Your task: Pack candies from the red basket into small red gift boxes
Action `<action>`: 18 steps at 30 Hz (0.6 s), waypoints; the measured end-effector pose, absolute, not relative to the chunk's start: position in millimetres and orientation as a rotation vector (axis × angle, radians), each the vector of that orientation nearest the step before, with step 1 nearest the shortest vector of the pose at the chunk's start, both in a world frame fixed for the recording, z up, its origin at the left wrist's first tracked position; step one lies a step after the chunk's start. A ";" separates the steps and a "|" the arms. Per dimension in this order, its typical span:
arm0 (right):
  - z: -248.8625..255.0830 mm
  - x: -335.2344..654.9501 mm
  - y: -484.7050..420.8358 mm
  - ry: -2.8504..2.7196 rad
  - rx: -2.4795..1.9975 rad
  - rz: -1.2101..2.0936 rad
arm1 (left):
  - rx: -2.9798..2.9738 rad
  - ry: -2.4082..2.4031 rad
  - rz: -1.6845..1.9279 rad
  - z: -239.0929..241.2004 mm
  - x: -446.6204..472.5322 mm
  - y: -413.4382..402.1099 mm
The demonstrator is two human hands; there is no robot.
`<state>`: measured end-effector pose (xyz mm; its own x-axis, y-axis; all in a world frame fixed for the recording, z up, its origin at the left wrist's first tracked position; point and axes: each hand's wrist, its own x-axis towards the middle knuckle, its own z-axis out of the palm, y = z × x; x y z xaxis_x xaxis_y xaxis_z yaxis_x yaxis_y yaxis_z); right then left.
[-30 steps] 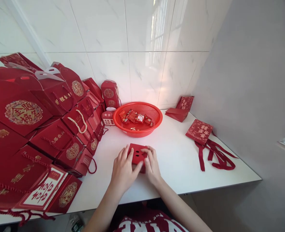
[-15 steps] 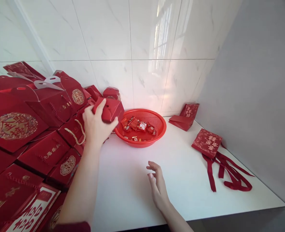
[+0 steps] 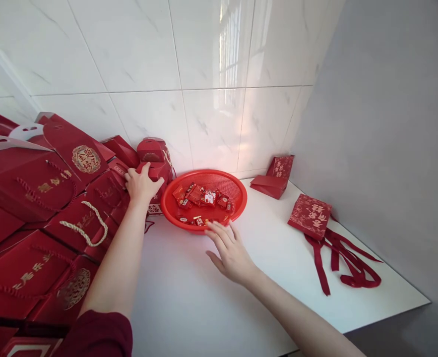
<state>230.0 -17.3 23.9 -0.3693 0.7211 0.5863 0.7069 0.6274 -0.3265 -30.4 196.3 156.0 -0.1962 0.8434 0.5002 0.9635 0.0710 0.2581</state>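
To the left of the left grip (image 3: pixel 140 185), many red gift boxes (image 3: pixel 12 181) are piled on the bench (image 3: pixel 189 302), some having rope handles. The left grip is closed on a small red box (image 3: pixel 155 172), which lies between its fingers and thumb; just behind it stands a taller red box (image 3: pixel 152 150). Right of this grip is a red basket (image 3: pixel 235 191) with small wrapped packets (image 3: pixel 194 193). The right grip (image 3: pixel 233 254) is open and holds nothing, its fingertips at the near rim; whether they touch, I cannot tell. Farther right of it are a folded red carton (image 3: pixel 270 185), then a patterned box (image 3: pixel 310 216) with dark red ribbons (image 3: pixel 319 265).
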 end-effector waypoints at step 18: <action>16.3 239.3 28.9 -2.062 -1.335 -0.249 | -1.802 -2.257 -0.600 155.4 -33.1 215.8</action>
